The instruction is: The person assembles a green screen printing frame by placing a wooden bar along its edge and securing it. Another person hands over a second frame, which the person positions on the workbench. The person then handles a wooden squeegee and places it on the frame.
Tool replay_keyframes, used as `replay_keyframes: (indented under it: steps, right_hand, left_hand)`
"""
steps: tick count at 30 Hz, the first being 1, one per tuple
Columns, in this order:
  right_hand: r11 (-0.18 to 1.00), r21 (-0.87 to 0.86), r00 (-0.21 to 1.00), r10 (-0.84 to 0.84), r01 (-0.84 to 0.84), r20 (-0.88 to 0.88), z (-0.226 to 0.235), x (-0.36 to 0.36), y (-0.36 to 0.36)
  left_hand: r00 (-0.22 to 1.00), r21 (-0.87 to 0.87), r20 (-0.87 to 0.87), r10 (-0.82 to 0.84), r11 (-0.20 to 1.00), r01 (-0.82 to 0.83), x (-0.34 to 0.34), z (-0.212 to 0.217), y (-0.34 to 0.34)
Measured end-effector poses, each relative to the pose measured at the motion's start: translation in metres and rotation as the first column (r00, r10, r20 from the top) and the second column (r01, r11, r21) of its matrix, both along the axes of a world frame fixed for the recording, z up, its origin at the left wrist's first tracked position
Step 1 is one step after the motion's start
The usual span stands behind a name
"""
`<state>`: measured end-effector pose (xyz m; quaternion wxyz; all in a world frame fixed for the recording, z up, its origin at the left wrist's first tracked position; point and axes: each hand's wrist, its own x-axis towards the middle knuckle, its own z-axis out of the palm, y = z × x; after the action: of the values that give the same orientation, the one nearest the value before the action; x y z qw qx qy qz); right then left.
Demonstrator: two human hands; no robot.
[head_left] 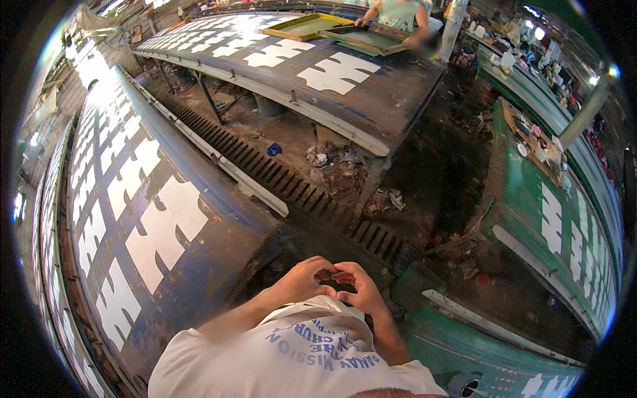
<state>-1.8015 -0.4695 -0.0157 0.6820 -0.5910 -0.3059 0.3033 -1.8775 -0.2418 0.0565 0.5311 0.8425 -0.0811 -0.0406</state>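
Workshop with long printing-type tables, seen from above the person's own chest. The left hand (306,280) and the right hand (359,286) meet in front of a white short-sleeved shirt with blue lettering (285,361); fingers and thumbs curve toward each other into a loose ring, their tips touching or nearly so, and neither hand grips any object. The nearest work lies to the left: flat white pieces with notched edges, apparently cloth (166,229), are set in rows along a long, blue-stained dark table (222,268), well apart from the fingers. Judged by this layout, the placing of pieces is largely done there, the rows running to the far end and only the near margin being bare. Similar pieces cover much of the long dark-brown table (406,89) beyond, where a yellow-edged rectangular wooden frame (308,26) and a darker rectangular frame (365,38) rest, beside a co-worker in a pale green top (397,14). More white pieces lie on the green table at right (514,189) and on the green surface at lower right (431,335). No coloured design can be made out on the nearer pieces, so any marking of them appears undone; on the distant ones, glare and size prevent judgement.
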Motion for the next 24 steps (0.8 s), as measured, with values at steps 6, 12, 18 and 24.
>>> replay_keyframes:
  steps: [6,12,18,24]
  right_hand:
    - [0.958,0.061,0.958,-0.277,0.281,-0.072,-0.012,-0.007,-0.029]
    - [0.918,0.053,0.912,-0.383,0.394,-0.147,-0.013,0.017,-0.049]
    - [0.93,0.016,0.926,-0.365,0.368,-0.098,-0.008,0.066,-0.051]
    - [0.965,-0.029,0.963,-0.263,0.262,-0.066,0.006,0.133,-0.017]
  left_hand:
    - [0.992,0.017,0.033,-0.118,0.993,0.118,0.042,-0.006,-0.027]
    - [0.973,0.005,0.06,-0.223,0.975,0.224,0.095,-0.021,-0.045]
    - [0.967,-0.023,0.133,-0.218,0.975,0.223,0.139,-0.028,-0.043]
    - [0.986,-0.046,0.129,-0.11,0.992,0.116,0.182,-0.02,-0.009]
